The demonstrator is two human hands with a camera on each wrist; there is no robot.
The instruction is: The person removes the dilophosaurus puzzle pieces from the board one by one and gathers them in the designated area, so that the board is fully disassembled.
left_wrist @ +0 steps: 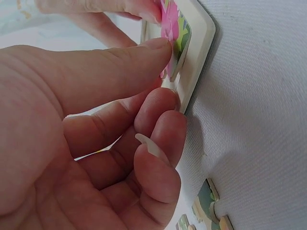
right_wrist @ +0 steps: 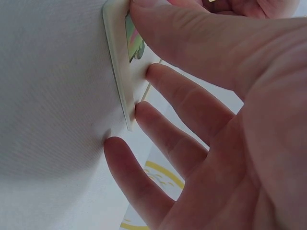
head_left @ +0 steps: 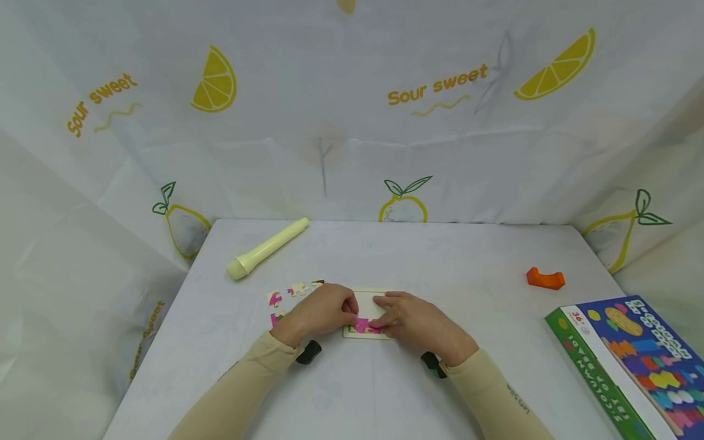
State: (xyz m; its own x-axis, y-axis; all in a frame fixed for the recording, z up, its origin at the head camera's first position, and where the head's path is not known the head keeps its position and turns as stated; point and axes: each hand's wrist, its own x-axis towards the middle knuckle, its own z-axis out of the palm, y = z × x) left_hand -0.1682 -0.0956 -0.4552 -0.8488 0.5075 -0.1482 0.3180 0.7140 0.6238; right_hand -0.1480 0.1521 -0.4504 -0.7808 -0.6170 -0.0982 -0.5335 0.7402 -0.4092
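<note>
A shallow puzzle tray (head_left: 365, 300) lies on the table with pink-and-green jigsaw pieces along its near side. My left hand (head_left: 324, 308) pinches a pink jigsaw piece (head_left: 360, 326) at the tray's near left corner. In the left wrist view that jigsaw piece (left_wrist: 181, 45) sits slightly tilted against the thumb, its other fingers curled below. My right hand (head_left: 420, 321) rests on the tray's right side, thumb over the pieces. The right wrist view shows its fingers (right_wrist: 177, 100) extended and spread, two touching the tray (right_wrist: 118, 62) and another on the table.
Loose jigsaw pieces (head_left: 275, 299) lie left of the tray, partly behind the left hand. A pale yellow microphone-shaped stick (head_left: 267, 249) lies at the back left. An orange block (head_left: 546, 278) and a colourful box (head_left: 632, 360) are on the right. A printed curtain (head_left: 352, 122) stands behind.
</note>
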